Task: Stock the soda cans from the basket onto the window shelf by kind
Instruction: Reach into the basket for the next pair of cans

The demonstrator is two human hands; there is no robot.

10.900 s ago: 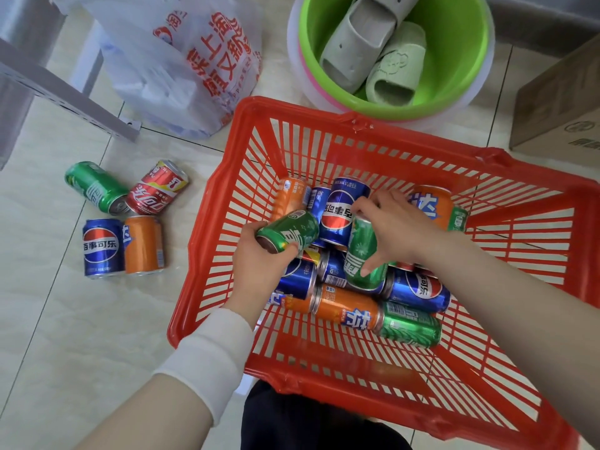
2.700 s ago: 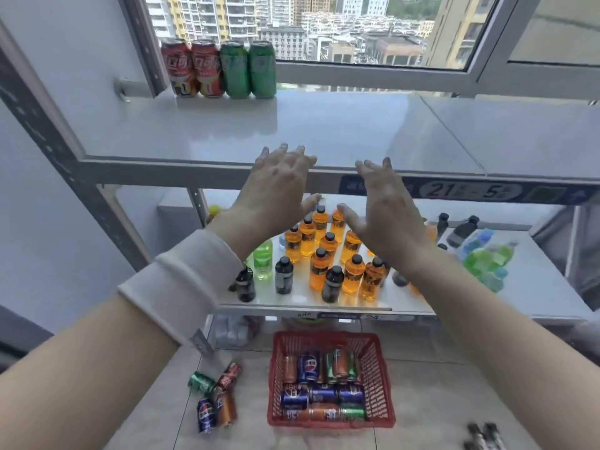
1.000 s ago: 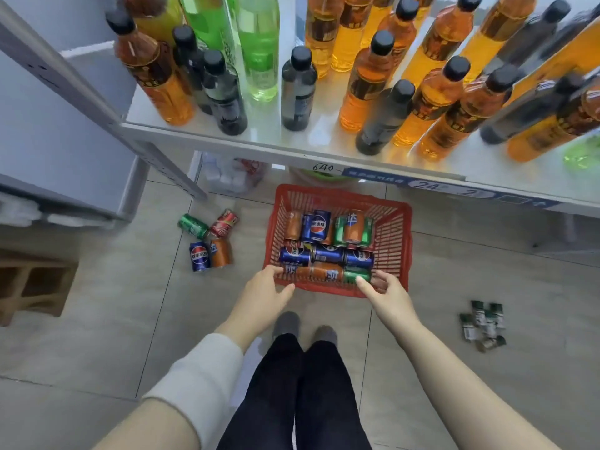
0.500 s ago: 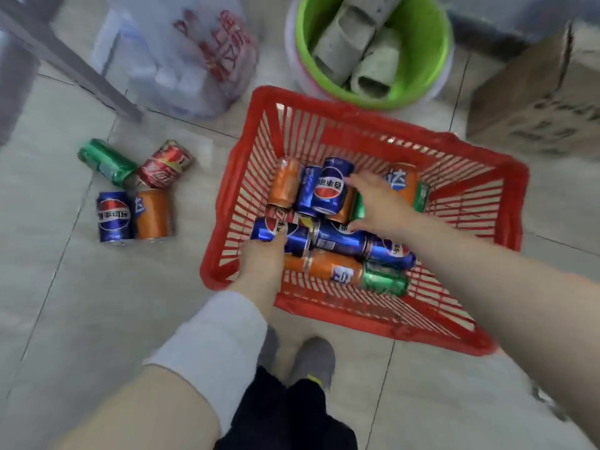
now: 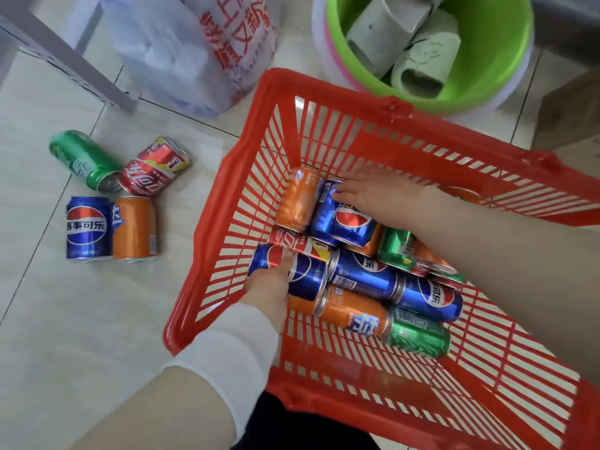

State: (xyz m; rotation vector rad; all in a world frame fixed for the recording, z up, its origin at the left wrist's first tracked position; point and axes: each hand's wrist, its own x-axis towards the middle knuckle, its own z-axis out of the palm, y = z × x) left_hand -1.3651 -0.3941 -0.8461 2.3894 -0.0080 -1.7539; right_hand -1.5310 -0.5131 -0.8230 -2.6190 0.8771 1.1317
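In the red basket (image 5: pixel 454 141) on the floor (image 5: pixel 97 319), the left hand (image 5: pixel 268 287) has its grip curled round the near blue can (image 5: pixel 308 277). The right hand (image 5: pixel 383 193), grip spread flat, rests on the far blue can (image 5: pixel 347 222).

the left hand (image 5: pixel 268 287) hides its fingertips behind a blue can (image 5: pixel 308 275); the right forearm (image 5: pixel 487 251) covers cans beneath it; the green tub (image 5: pixel 509 53) and plastic bag (image 5: pixel 168 53) are cut off at the top edge

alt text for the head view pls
Two hands reach into a red basket of soda cans on the floor: the left hand touches the near blue can, the right hand the far blue can. Four cans sit beside it.
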